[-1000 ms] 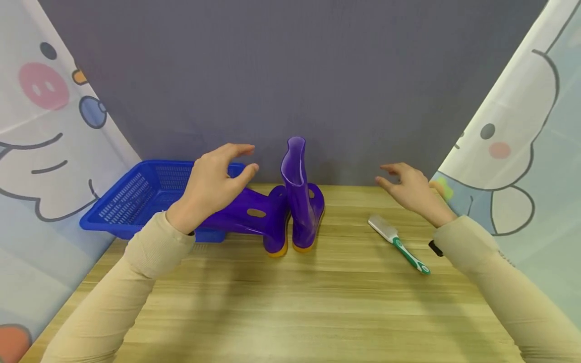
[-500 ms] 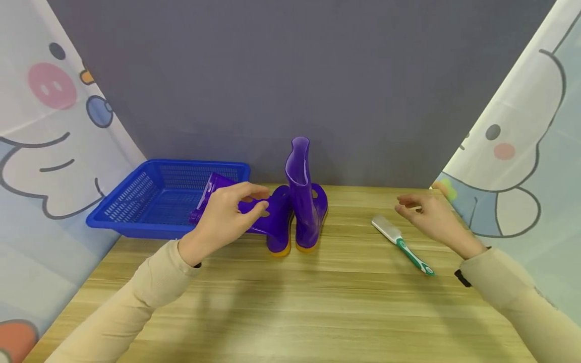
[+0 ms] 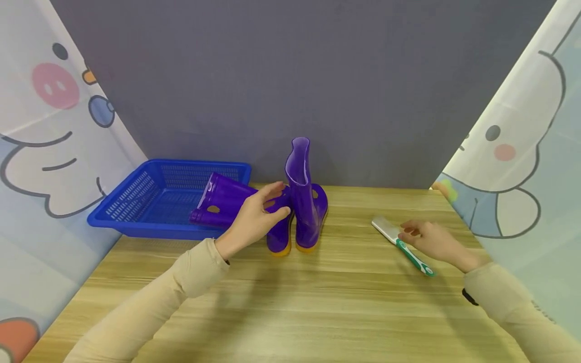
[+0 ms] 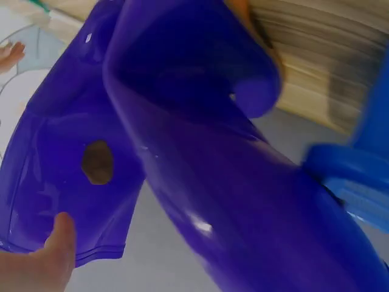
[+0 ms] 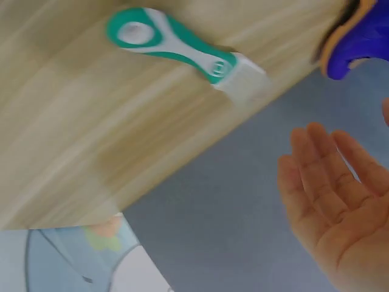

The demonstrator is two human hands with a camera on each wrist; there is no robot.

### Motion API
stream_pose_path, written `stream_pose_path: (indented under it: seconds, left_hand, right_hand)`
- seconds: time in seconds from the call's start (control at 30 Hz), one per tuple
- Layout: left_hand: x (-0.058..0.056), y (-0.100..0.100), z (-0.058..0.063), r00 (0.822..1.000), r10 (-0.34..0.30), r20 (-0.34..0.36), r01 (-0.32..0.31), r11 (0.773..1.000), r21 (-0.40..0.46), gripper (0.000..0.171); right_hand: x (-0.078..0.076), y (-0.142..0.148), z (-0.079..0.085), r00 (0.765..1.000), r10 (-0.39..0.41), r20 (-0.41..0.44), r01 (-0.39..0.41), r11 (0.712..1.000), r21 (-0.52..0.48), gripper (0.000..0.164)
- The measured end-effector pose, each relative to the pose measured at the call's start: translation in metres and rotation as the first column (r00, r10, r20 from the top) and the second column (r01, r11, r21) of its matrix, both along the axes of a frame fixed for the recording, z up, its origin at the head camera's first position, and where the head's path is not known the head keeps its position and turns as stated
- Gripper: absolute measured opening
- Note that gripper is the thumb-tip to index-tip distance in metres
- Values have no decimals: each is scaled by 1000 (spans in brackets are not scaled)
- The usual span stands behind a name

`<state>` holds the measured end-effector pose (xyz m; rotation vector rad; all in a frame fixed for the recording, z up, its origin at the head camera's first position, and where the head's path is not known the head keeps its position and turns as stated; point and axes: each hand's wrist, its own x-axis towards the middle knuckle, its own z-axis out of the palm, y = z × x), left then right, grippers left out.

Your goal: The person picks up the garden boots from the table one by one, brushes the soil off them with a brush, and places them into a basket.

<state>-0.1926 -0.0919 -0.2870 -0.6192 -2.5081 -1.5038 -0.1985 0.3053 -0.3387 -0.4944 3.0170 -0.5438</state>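
Two purple rain boots with yellow soles stand close together at the table's middle. One boot is upright; the other boot lies with its shaft over the rim of a blue plastic basket. My left hand is over the lying boot, thumb and fingers apart, fingertips pointing at the upright one. In the left wrist view its thumb overlaps a boot shaft. My right hand hovers beside a brush with a green-and-white handle, fingers loosely bent and holding nothing.
The boots and brush are on a wood-grain table. A grey wall rises behind it, and printed cartoon curtains flank both sides. The basket occupies the back left.
My left hand has moved right and down from above the basket towards the upright boot. The right hand has come down closer to the brush. Boots, basket and brush have stayed put.
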Motion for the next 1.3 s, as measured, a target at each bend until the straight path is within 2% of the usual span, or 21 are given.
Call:
stream_pose_path:
  seconds: [0.23, 0.33, 0.53, 0.63, 0.77, 0.9, 1.03, 1.3]
  left_hand:
    - [-7, 33, 1, 990, 0, 142, -13, 996, 94, 94]
    - [-9, 43, 3, 984, 11, 177, -31, 993, 112, 105]
    - [-16, 54, 4, 982, 56, 179, -75, 992, 103, 108]
    - [-17, 57, 3, 983, 56, 176, -74, 992, 99, 105]
    - [-17, 59, 2, 984, 46, 171, -66, 991, 117, 100]
    - [-18, 56, 0, 989, 26, 147, -51, 985, 164, 96]
    - [-20, 50, -1, 990, 15, 144, -42, 982, 185, 94]
    - [-18, 35, -5, 984, 21, 178, -51, 985, 167, 92]
  right_hand:
    - [-5, 20, -24, 999, -27, 21, 27, 1000, -11, 41]
    - [-11, 30, -39, 995, -55, 78, 57, 998, -25, 44]
    - [-18, 39, -65, 963, -93, 251, 113, 991, -66, 61]
    - [-16, 39, -73, 955, -97, 280, 127, 988, -93, 66]
    - [-13, 35, -79, 969, -91, 229, 117, 988, -102, 59]
    - [-12, 30, -86, 992, -75, 104, 84, 992, -90, 42]
    - [-11, 24, -89, 996, -83, 17, 84, 993, -86, 35]
    - [-10, 22, -92, 994, -106, -6, 105, 991, -86, 30]
